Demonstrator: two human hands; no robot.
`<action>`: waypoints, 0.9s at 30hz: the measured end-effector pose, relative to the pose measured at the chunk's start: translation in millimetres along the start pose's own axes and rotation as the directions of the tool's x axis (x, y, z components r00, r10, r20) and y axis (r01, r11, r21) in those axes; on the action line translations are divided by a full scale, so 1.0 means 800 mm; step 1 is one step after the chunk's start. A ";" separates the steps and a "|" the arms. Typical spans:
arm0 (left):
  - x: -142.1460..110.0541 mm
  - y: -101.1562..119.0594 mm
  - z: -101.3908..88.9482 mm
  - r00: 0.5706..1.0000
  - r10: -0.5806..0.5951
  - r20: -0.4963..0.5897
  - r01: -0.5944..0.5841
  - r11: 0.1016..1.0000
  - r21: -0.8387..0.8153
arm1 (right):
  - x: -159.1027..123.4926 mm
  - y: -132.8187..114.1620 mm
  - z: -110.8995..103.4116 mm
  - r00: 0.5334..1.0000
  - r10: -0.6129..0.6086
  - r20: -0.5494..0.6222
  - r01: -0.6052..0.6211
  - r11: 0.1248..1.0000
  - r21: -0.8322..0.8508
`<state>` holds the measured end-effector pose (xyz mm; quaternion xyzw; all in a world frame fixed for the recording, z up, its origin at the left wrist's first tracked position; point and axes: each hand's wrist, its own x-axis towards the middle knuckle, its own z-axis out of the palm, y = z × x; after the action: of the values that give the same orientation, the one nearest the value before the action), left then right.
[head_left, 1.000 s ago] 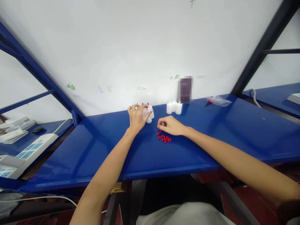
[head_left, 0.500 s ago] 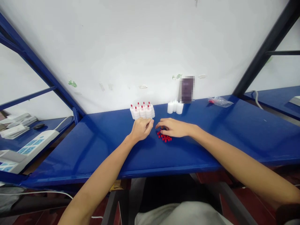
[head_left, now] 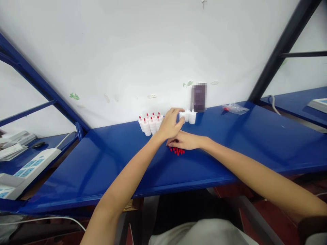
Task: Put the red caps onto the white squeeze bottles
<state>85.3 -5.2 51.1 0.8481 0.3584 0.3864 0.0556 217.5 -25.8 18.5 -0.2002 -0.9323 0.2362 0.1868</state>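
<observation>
My left hand (head_left: 170,123) reaches across to the white bottles (head_left: 192,117) near the wall. Its thumb and fingers are apart, around the nearest bottle's left side; a firm hold is not visible. Lower down, my right hand (head_left: 185,140) rests over a small pile of red caps (head_left: 178,151). Its fingertips are drawn together at the pile's left edge, and what they hold, if anything, is hidden. Left of my left hand stands a group of several white bottles with red-capped tips (head_left: 152,126), partly covered by that hand.
Bottles and caps are on a blue table (head_left: 107,163) against a white wall. A dark blurred panel (head_left: 199,97) is behind the white bottles. To the right lies a clear plastic bag (head_left: 236,109) with something red inside. A power strip (head_left: 33,166) is at far left.
My left hand has moved right and away from me, from beside the capped bottles to the white bottles, and its fist has opened. My right hand's fingers have drawn closer together over the caps.
</observation>
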 end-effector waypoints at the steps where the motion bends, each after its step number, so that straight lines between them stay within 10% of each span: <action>1: 0.017 -0.004 0.009 1.000 -0.021 0.015 0.021 1.000 0.017 | 0.000 0.000 0.000 1.000 0.005 0.001 -0.005 1.000 -0.010; 9: 0.073 -0.059 0.069 0.887 -0.392 0.246 0.373 0.920 0.122 | 0.002 0.001 -0.002 1.000 -0.001 -0.009 0.001 0.999 -0.046; 18: 0.048 -0.054 0.049 0.883 -0.430 0.187 0.386 0.893 0.231 | -0.002 0.021 -0.013 0.996 0.086 -0.003 -0.085 0.973 -0.216; 27: -0.003 -0.031 0.050 0.912 -0.400 0.093 0.400 0.916 0.020 | -0.030 0.070 -0.048 0.900 0.417 -0.126 -0.433 0.830 -0.352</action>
<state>98.4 19.2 12.6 0.7742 0.5213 0.3261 0.1500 271.2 22.4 14.7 -0.4392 -0.8875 0.0868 0.1089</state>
